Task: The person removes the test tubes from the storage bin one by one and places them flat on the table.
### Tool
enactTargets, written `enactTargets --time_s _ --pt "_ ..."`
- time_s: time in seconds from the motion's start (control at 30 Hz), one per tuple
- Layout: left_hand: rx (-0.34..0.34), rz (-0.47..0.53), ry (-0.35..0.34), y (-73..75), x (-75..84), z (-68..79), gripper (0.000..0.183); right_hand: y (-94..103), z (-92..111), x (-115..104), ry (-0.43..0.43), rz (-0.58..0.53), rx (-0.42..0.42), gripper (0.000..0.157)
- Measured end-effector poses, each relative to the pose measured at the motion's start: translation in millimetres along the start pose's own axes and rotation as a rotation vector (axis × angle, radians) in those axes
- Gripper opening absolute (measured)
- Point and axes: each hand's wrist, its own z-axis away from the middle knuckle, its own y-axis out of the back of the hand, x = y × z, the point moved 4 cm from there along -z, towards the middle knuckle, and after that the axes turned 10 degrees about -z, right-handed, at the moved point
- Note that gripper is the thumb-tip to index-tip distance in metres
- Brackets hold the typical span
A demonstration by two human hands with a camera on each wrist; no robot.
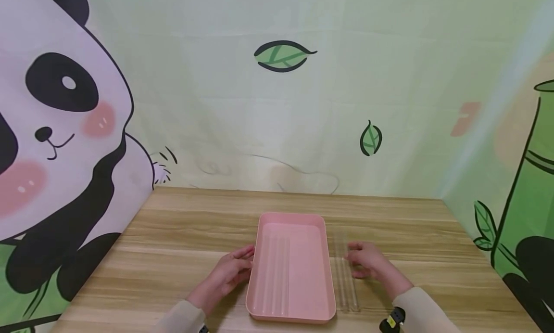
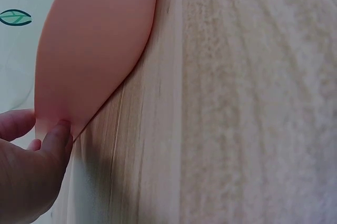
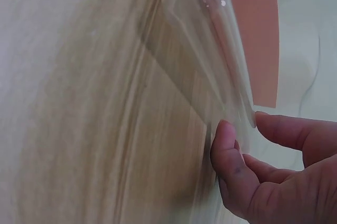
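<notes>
A pink tray (image 1: 309,265) lies lengthwise on the table, with several clear tubes (image 1: 274,275) side by side in its left half. Against the tray's outer left wall rest the fingertips of my left hand (image 1: 231,270), its fingers loosely bent; close up, the left wrist view shows these fingertips (image 2: 60,129) at one end of the wall. To the right of the tray lie more clear tubes (image 1: 344,285), blurred at their far ends. My right hand (image 1: 368,261) pinches one clear tube (image 3: 231,39) near its end between thumb and fingers.
The wood-grain table (image 1: 195,222) reaches back to a green cloth backdrop (image 1: 207,83) printed with a panda and leaves. A dark wrist device (image 1: 392,320) shows at the right sleeve cuff.
</notes>
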Motion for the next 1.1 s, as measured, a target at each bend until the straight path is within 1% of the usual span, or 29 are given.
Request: enactTargets --time_s 0.53,1.1 --pt "0.003 0.003 0.006 0.8 -1.7 -0.8 0.059 -9.0 3.1 -4.9 0.018 0.017 0.039 0.056" --pt "0.019 0.010 -0.009 0.9 -3.0 -2.5 0.059 -7.7 2.4 -6.0 -0.007 0.028 0.022 0.051"
